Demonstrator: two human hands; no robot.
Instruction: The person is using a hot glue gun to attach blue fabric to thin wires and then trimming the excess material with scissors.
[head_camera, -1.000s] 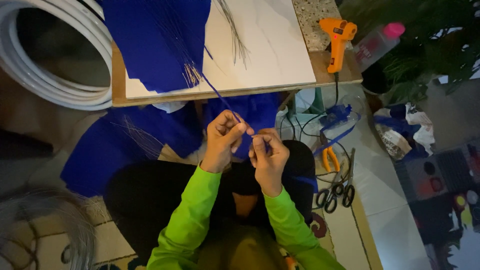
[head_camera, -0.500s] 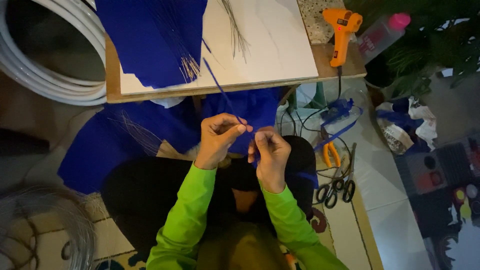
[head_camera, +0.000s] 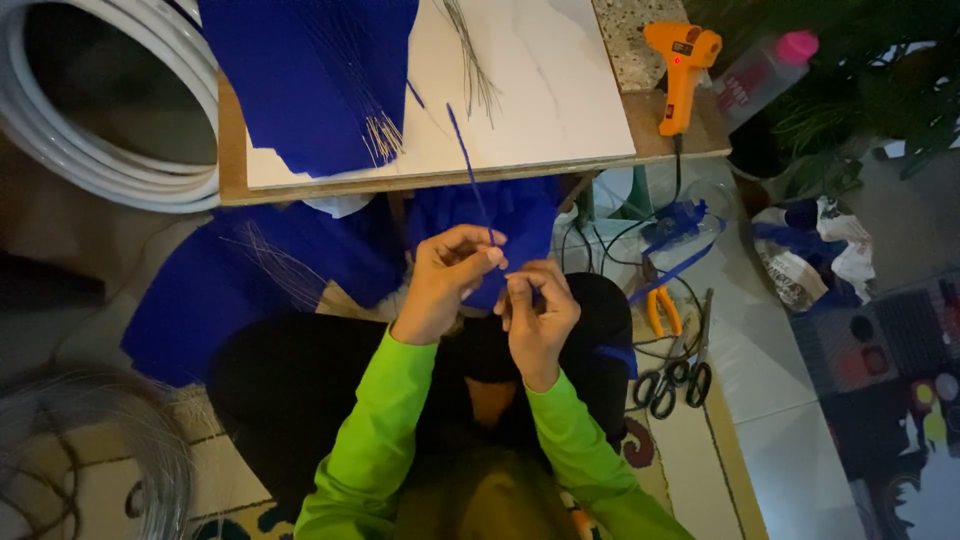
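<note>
Fingers (head_camera: 488, 256) of the left hand (head_camera: 448, 280) pinch the lower end of a thin blue-wrapped stem (head_camera: 468, 170) slanting up over the worktop (head_camera: 560, 110) edge; the right hand (head_camera: 538, 312) closes just beside it. Wrapping well probably calls for steady tension and small, even twists.

Low wooden table (head_camera: 232, 140) w/ white board (head_camera: 560, 90): blue sheets (head_camera: 300, 70), thin wires (head_camera: 470, 60), orange glue gun (head_camera: 682, 60).

blue wrapped wire (head_camera: 468, 165) | green sleeves (head_camera: 375, 440) | blue paper sheet (head_camera: 310, 70) | orange glue gun (head_camera: 682, 70) | white board (head_camera: 540, 90)
</note>
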